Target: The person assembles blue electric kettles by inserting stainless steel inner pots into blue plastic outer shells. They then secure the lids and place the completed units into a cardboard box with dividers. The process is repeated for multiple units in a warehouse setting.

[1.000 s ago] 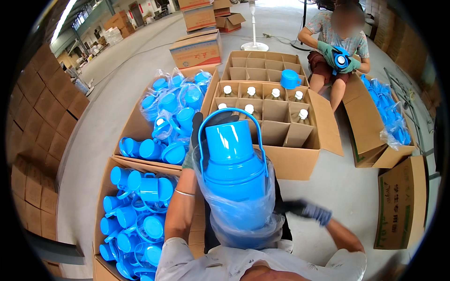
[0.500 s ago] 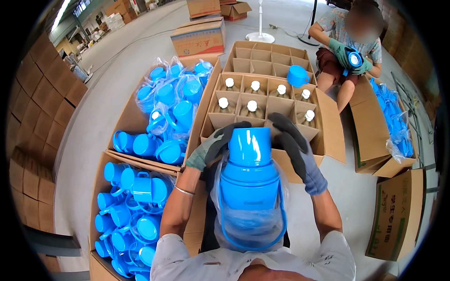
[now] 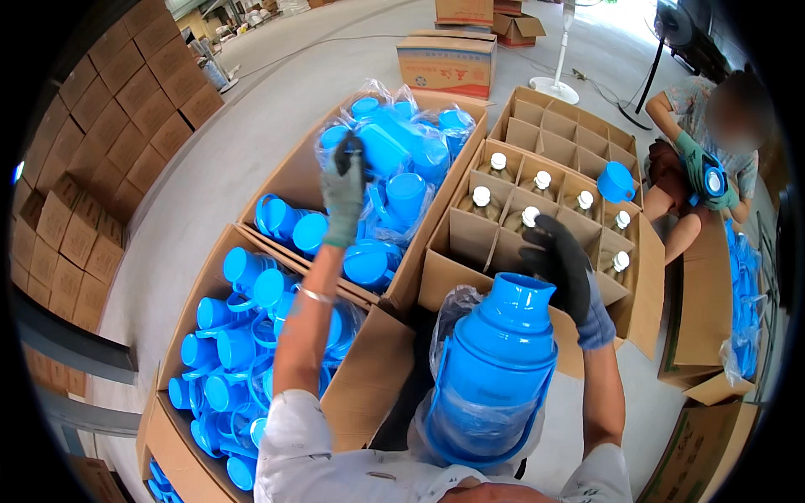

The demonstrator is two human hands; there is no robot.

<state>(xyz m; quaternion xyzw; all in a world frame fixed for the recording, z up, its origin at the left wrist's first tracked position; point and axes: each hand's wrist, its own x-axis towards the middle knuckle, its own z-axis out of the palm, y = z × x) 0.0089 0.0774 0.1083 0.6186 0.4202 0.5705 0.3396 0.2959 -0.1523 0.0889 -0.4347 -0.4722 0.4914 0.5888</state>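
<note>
On the left, a long brown box is full of blue cups with handles. The person's left hand, in a glove, is up over the next box, which holds blue pots, many in clear bags. A blurry blue piece is right by its fingers. I cannot tell if the hand has hold of it, or how far the fingers are open.

The big blue jug sits in the person's lap, with a clear bag around its lower part. It looks only partly done: its mouth has no cup on it. I cannot see inside.

Just past the jug is a box with slots. Seven bottles with white tops show there, so plenty seem left. The right hand is close to the jug's mouth, fingers spread and a bit bent, holding nothing I can see.

Farther right, another person holds a blue thing near a box of blue parts.
</note>
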